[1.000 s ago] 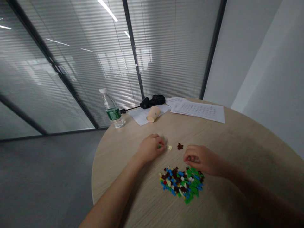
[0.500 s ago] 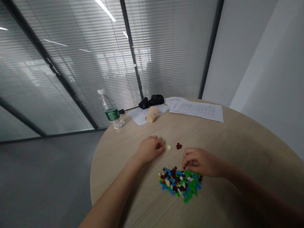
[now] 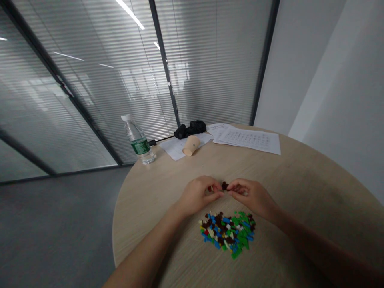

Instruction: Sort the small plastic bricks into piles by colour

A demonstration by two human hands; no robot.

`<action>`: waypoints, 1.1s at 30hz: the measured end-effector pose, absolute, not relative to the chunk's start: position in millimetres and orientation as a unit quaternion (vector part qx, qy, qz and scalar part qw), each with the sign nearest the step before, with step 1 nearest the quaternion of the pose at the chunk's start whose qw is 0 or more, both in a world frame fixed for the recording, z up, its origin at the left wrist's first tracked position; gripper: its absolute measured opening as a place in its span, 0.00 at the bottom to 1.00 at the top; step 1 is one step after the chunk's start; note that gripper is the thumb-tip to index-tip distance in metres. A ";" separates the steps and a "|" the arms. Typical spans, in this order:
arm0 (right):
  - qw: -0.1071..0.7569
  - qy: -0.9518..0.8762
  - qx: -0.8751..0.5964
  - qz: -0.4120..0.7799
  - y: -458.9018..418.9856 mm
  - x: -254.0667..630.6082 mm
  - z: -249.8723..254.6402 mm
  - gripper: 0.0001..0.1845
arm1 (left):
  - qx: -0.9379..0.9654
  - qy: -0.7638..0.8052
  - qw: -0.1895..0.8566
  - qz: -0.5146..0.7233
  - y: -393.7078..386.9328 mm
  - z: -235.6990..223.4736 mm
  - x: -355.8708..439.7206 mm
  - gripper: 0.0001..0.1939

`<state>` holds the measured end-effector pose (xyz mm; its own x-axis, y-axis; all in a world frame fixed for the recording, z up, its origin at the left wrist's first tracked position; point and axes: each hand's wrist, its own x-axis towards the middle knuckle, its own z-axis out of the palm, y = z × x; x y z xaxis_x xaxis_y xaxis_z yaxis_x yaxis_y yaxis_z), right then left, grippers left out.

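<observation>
A small cluster of dark brown toy bricks (image 3: 225,185) lies on the table between my two hands. My left hand (image 3: 198,195) comes in from the left, with thumb and forefinger bent together at the cluster's left edge. My right hand (image 3: 251,196) meets it from the other side, its fingertips pinched against the cluster's right edge. Any smaller piece inside the right fingers is hidden. Just nearer to me spreads a pile of loose toy bricks (image 3: 227,233) in green, blue, brown, cream, white and red. The cream piece is covered by my left hand.
All this is on a round wooden table (image 3: 144,224). Toward its far edge stand a water bottle (image 3: 140,145) and a tipped paper cup (image 3: 191,145) on a sheet. Printed papers (image 3: 250,139) and a black bundle (image 3: 192,129) lie there too. Behind are glass panels with blinds.
My right hand has left the brick pile and moved up and away from me to the brown cluster. My left hand has shifted right to meet it, covering the cream piece.
</observation>
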<state>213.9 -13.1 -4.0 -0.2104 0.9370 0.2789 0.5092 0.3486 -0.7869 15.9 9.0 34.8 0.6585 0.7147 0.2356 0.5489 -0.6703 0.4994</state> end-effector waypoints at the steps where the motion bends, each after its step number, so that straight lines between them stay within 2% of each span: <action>1: 0.381 -0.733 -0.496 0.268 -13.9 213.3 -4.0 0.05 | 0.891 0.347 0.209 0.205 7.7 34.1 17.7 0.09; 9: 0.377 -0.804 -0.435 0.148 -20.3 211.6 1.8 0.05 | 0.892 0.322 0.241 0.203 5.6 33.9 19.7 0.10; 16: 0.386 -0.821 -0.401 0.127 -21.9 209.9 3.1 0.06 | 0.893 0.336 0.226 0.197 6.1 32.2 20.3 0.07; 24: 0.383 -0.828 -0.386 0.136 -23.2 209.8 2.6 0.05 | 0.899 0.318 0.227 0.196 7.0 26.9 22.1 0.07; 28: 0.372 -0.829 -0.399 0.121 -20.5 213.0 2.1 0.05 | 0.906 0.321 0.205 0.187 7.3 28.5 20.6 0.07; 33: 0.336 -0.809 -0.480 0.043 -4.1 228.6 -7.6 0.04 | 0.914 0.360 0.108 0.154 10.8 34.7 13.4 0.07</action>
